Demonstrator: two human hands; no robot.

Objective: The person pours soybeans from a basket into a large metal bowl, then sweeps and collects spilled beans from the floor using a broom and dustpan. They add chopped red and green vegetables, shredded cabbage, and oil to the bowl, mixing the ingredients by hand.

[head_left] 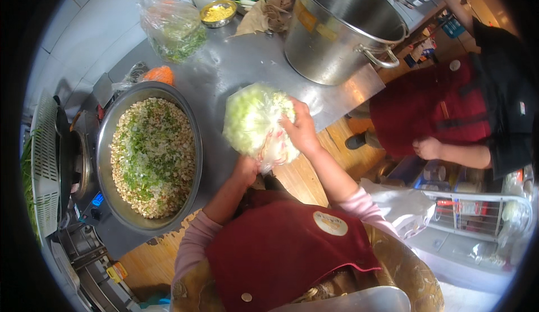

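A clear plastic bag of pale green chopped vegetable (252, 120) is held between my two hands, at the front edge of the metal table. My left hand (246, 169) grips the bag low on its near side. On the bag's right side lies my right hand (300, 127), its fingers curled over the plastic. To the left of the bag stands a large steel basin (197, 156). Inside it is a pale diced food mix (177, 177), topped with chopped green and white pieces. My left fingers are partly hidden by the bag and wrist.
Behind the bag, a tall steel stockpot (324, 55) stands on the metal table (219, 72). Toward the back are a filled plastic bag (170, 29) and a small bowl of yellow bits (218, 13). At right stands another person (433, 101) in an apron, near a white wire basket (467, 215).
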